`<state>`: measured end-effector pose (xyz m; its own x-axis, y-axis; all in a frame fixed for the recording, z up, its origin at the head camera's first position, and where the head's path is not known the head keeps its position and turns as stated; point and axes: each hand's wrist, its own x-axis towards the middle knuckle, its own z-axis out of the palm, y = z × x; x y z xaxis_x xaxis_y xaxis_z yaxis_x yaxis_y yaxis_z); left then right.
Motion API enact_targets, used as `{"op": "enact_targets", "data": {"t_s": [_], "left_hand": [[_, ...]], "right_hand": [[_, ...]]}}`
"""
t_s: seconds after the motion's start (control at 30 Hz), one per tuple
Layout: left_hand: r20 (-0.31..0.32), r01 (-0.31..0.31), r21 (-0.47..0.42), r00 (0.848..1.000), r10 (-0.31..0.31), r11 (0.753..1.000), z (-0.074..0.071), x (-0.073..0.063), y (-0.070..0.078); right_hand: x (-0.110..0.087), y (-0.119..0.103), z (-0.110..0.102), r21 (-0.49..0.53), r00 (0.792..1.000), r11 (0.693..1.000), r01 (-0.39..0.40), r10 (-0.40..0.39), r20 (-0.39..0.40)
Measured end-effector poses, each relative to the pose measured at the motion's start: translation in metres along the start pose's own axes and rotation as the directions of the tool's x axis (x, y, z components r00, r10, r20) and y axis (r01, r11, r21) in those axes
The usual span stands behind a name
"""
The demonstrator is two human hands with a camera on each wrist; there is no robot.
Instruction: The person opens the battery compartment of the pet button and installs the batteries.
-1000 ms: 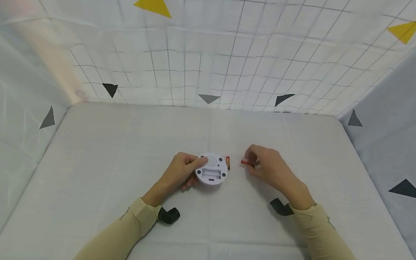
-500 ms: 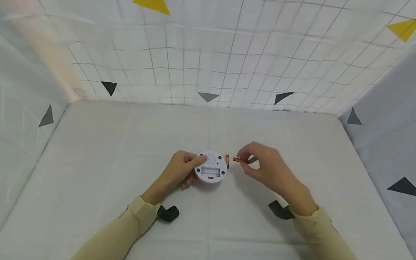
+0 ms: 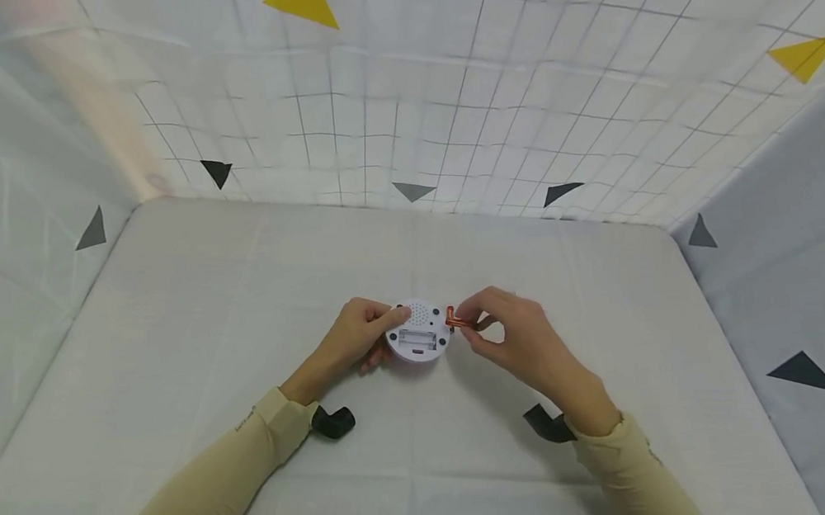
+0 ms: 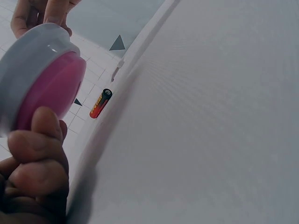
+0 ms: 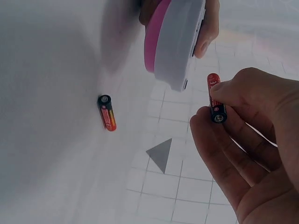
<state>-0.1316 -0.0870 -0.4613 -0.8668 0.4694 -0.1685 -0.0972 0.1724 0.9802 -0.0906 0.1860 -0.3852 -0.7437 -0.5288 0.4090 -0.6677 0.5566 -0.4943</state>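
Note:
My left hand grips a round white device by its left side, thumb on top. Its face with speaker holes and an uncovered battery compartment points up; no battery shows in the compartment. The pink dome underneath shows in the left wrist view, with curled fingers beneath it. Between thumb and fingertips, my right hand pinches a red-and-black battery, just right of the device and apart from it. A second such battery lies on the table, below the raised device.
A white cloth covers the table. Behind it rises a white gridded sheet with yellow, black and grey triangles. Pale side sheets close in left and right. Black wrist mounts stick out from both sleeves.
My right hand has moved left with its battery, which now sits beside the device's right edge. The left hand and the device have stayed almost still.

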Motion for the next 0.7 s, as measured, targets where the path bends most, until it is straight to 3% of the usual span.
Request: {"op": "enact_targets", "data": {"t_s": [0.17, 0.5, 0.7], "left_hand": [[0.003, -0.010, -0.004, 1.000, 0.010, 1.000, -0.001, 0.000, -0.001], [0.010, -0.033, 0.002, 0.999, 0.033, 0.999, -0.001, -0.001, 0.001], [0.021, -0.041, 0.006, 0.999, 0.041, 0.999, 0.000, -0.002, 0.003]], "right_hand": [[0.001, -0.003, 0.005, 0.035, 0.999, 0.999, 0.030, -0.030, 0.022], [0.001, -0.007, 0.015, 0.030, 0.998, 1.000, 0.009, -0.011, 0.068], [0.000, -0.008, 0.023, 0.058, 0.997, 0.998, 0.038, -0.041, 0.060]]}}
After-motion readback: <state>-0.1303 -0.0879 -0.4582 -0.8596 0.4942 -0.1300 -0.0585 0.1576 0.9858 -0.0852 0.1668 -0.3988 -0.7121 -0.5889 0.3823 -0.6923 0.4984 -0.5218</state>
